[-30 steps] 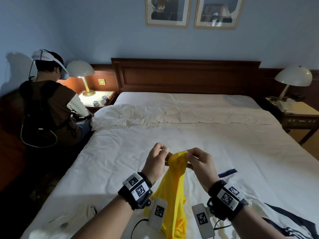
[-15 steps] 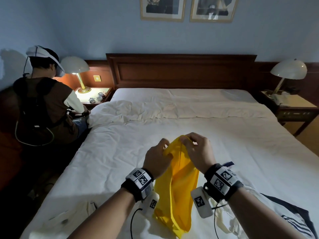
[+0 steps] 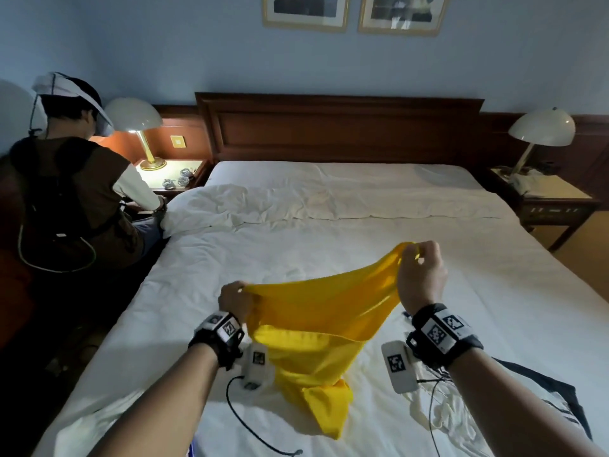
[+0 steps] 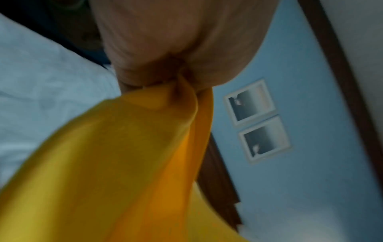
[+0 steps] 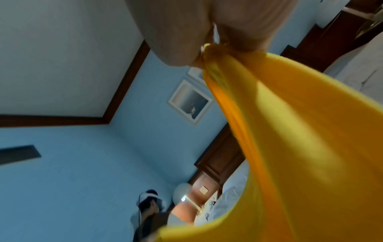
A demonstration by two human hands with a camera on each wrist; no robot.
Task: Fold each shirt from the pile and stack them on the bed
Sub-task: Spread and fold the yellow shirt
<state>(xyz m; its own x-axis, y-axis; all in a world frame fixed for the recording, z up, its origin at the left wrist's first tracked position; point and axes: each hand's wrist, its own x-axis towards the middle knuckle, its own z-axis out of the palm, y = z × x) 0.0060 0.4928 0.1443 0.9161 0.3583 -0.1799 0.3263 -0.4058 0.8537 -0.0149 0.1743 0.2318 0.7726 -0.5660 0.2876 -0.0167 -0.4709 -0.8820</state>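
A yellow shirt is stretched in the air between my two hands above the white bed. My left hand pinches one edge of it, low and to the left. My right hand grips the other edge, higher and to the right. The shirt's lower part hangs down and bunches on the sheet. Both wrist views show fingers closed on bunched yellow shirt cloth. A white shirt with dark stripes lies crumpled at the bed's near right.
Another person sits at the bed's left side by a lit lamp on a nightstand. A second lamp stands on the right nightstand. A folded-back duvet lies across the bed below the wooden headboard.
My hands, close together on the shirt's top a second ago, have pulled apart, spreading the yellow shirt wide. The right hand rose to the right; the left dropped to the left.
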